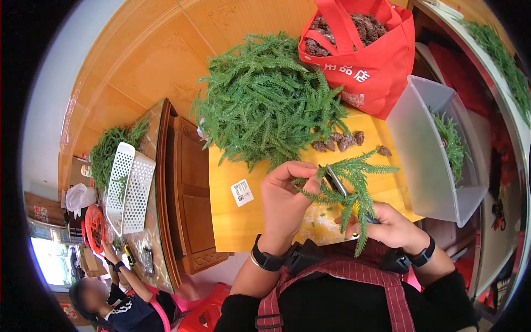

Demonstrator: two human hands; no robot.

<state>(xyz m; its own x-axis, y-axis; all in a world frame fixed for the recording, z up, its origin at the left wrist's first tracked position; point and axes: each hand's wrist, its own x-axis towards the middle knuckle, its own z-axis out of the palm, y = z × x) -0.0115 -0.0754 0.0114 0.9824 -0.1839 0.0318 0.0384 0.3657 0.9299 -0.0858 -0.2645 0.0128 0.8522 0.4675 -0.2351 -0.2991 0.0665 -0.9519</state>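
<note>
My left hand [286, 193] pinches the stem end of a green pine sprig [359, 180] over the near part of the yellow table [224, 221]. The sprig's needled branches spread to the right and hang down over my right hand [390, 226]. That hand is closed round the dark handle of what look like scissors, mostly hidden behind the needles. Their narrow metal blades [336, 181] reach up among the branches, close to my left fingertips. Small green scraps [318, 218] lie beneath my hands.
A big heap of pine sprigs [265, 105] covers the table's far side. Brown pine cones [343, 142] lie beside it. Behind stands a red bag [376, 77] of cones; at right, a translucent bin [423, 160] holds greenery. A co-worker [130, 310] sits at left near a white basket [138, 191].
</note>
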